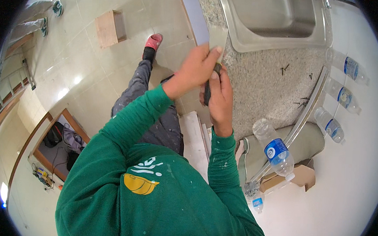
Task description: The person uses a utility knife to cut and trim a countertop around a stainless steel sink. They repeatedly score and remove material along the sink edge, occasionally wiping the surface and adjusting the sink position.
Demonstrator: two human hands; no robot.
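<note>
The right hand [219, 96] was wrapped tight round a dark tool handle [208, 93], fingers clamped on it at the edge of the speckled countertop [264, 88]. Just above, the left hand [196, 68] pinched the tool's upper end [218, 68], possibly a screwdriver. Beyond the fingertips sat the steel sink [285, 35]; plastic bottle [275, 151] lay below the right wrist.

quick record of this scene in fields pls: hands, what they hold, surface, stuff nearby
left hand: raised at the counter edge, fingers on a pale flat strip
right hand: closed around a dark tool handle
surface: speckled stone counter with a steel sink set in it
on counter: a few dark screws
nearby: plastic water bottle with a blue label, three more along the wall
floor: pale tiles, small wooden box
clothing: green long sleeves
</note>
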